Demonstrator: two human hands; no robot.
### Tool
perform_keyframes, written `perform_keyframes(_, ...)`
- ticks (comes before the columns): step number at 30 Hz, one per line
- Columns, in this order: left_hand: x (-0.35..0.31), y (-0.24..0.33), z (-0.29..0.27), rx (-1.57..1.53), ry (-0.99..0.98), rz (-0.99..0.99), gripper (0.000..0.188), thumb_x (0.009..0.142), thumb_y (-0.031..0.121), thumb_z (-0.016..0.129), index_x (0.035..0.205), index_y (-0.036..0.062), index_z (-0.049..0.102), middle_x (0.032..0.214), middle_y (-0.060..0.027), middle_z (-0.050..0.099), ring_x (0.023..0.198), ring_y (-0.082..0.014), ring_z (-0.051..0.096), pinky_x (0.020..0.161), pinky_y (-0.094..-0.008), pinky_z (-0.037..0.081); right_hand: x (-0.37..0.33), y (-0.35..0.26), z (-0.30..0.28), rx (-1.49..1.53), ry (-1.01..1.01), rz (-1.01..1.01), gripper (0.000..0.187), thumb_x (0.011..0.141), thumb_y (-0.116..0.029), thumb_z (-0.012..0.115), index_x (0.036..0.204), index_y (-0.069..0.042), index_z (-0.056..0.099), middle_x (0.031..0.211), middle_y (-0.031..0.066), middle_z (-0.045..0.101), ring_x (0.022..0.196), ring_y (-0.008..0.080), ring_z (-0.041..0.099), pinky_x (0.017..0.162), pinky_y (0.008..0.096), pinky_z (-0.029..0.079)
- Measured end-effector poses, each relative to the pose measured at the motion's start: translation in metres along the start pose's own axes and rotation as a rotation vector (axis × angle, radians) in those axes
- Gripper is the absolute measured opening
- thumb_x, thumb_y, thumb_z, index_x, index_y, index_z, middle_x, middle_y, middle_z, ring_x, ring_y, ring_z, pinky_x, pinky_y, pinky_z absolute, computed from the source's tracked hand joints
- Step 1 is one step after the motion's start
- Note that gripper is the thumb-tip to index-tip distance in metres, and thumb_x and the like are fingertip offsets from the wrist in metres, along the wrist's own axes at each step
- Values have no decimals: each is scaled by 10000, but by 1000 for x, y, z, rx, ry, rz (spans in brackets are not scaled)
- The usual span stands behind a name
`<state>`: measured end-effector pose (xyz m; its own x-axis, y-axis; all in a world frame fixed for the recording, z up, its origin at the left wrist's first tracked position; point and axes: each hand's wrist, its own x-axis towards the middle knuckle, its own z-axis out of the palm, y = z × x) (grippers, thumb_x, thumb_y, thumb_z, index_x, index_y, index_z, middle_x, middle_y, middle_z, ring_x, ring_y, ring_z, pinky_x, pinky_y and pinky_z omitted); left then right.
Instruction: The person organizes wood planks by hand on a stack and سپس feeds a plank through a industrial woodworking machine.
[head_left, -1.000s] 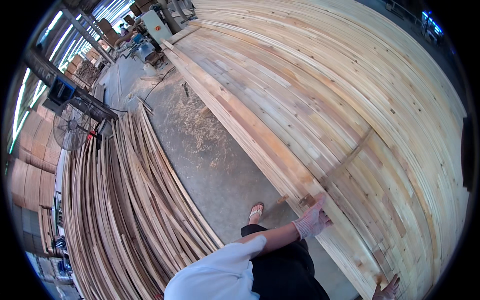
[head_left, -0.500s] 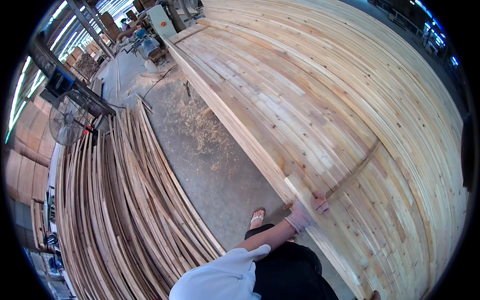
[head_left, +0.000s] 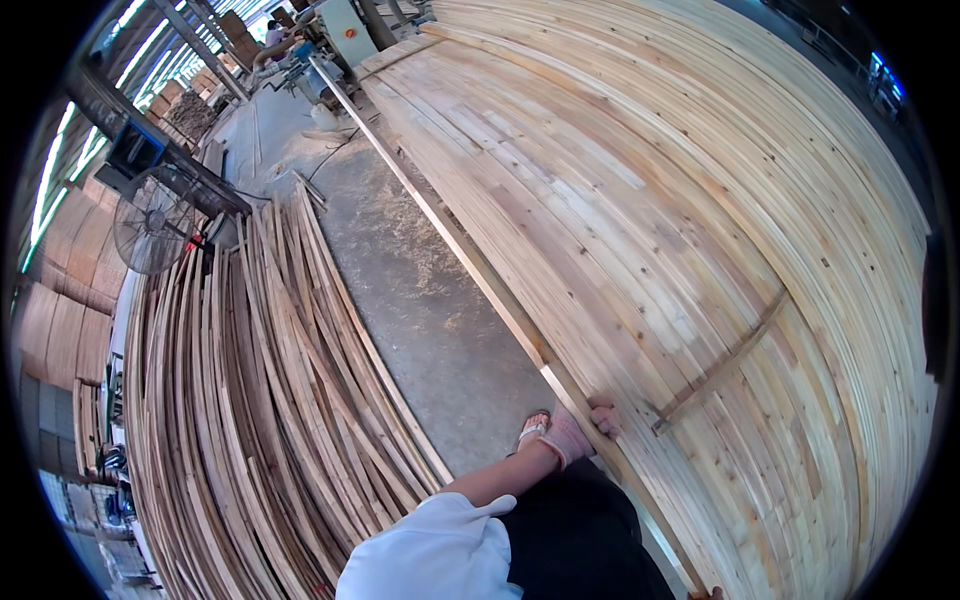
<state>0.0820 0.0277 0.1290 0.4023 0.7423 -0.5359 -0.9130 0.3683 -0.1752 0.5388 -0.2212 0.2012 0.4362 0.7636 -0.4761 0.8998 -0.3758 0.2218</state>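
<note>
A long, narrow wood strip [head_left: 480, 275] runs diagonally from the machine area at the far left down to the lower edge. My left hand [head_left: 580, 430], in a pale pink knit glove, is closed around it, with the fingertips coming over its right side. Only some fingertips of my right hand [head_left: 707, 594] show at the bottom edge, by the strip's near end; whether they grip it cannot be seen. Just right of the strip lies a broad stack of pale wood boards [head_left: 600, 240], with a thin dark crosspiece [head_left: 725, 360] lying across its top.
Several long, thin strips [head_left: 260, 420] lie in a pile on the floor at left. Sawdust [head_left: 425, 240] covers part of the concrete between pile and stack. A standing fan [head_left: 155, 220], a machine cabinet [head_left: 346, 35] and a distant person [head_left: 274, 34] are farther off. My sandaled foot [head_left: 534, 428] stands below.
My left hand has moved left with the strip, off the stack's top to beyond its edge. The strip now stands apart from the stack's side over much of its length.
</note>
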Motion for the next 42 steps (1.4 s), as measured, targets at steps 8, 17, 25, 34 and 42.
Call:
perform_keyframes(8,-28,66,-3,130,239,432,643,912,633,410,1103,45,588,1068,-120,623,1008,-318,583,982,-501,404,85,-11,62,663,-303,-56,371,847,-378,670,995,-38,654,879,95,653,798,215,571,739,369,481)
perform_keyframes(17,-44,-47,-62,490,81,-146,332,903,260,633,1141,41,560,1100,-126,628,1066,-319,599,959,-487,484,46,-231,-18,761,-107,-689,359,872,-398,619,1021,-75,667,820,144,676,741,277,655,692,391,500)
perform_keyframes(25,-42,36,-5,579,222,234,328,949,331,560,1006,11,609,951,-134,651,904,-268,643,818,-410,549,14,16,-34,98,-376,-345,780,672,-527,794,1268,-91,543,1174,148,635,1090,326,596,939,435,482)
perform_keyframes(34,5,201,55,591,309,767,285,967,332,506,869,68,549,756,-106,595,648,-280,597,646,-433,534,11,-40,-4,-3,255,-335,432,664,-341,778,937,-76,574,790,112,608,763,304,591,668,429,495)
perform_keyframes(42,-17,326,37,693,-17,395,573,791,470,723,1157,59,565,1109,-111,609,1068,-287,585,1008,-475,457,17,-269,-83,58,-27,-277,347,711,-449,712,739,-109,648,720,131,642,729,335,647,659,441,518)
